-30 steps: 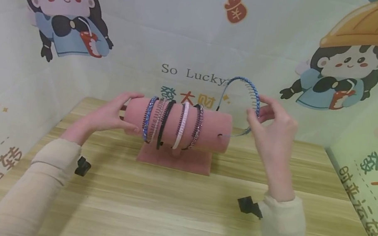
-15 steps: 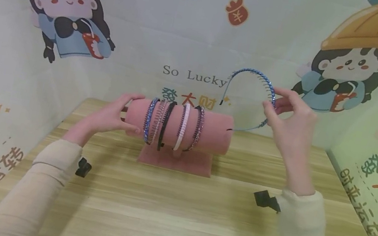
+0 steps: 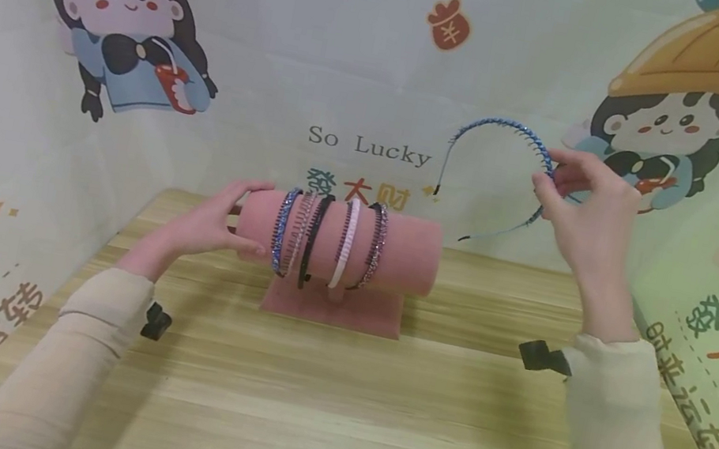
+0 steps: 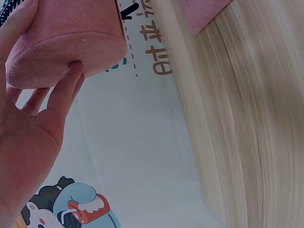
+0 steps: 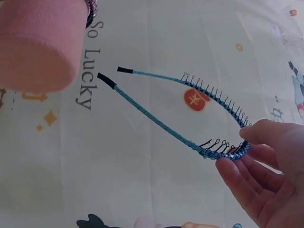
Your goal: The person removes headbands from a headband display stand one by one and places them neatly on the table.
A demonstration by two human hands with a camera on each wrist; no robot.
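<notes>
My right hand pinches a blue braided headband between thumb and fingers, up in the air right of the pink display stand. In the right wrist view the headband shows wire comb teeth inside its curve and black tips pointing towards the roll, apart from it. My left hand grips the left end of the roll, thumb in front; the left wrist view shows a fingertip against its end face. On the roll sit several headbands, among them a blue glittery one, a black one and a white one.
The stand's flat pink base rests on a wood-grain table near its back edge. A printed cloth backdrop encloses the table at the back and both sides. A dark wrist-worn piece juts from the right cuff.
My right hand has carried the blue headband up and to the right, drawing its ends away from the roll. The left hand keeps its grip on the stand.
</notes>
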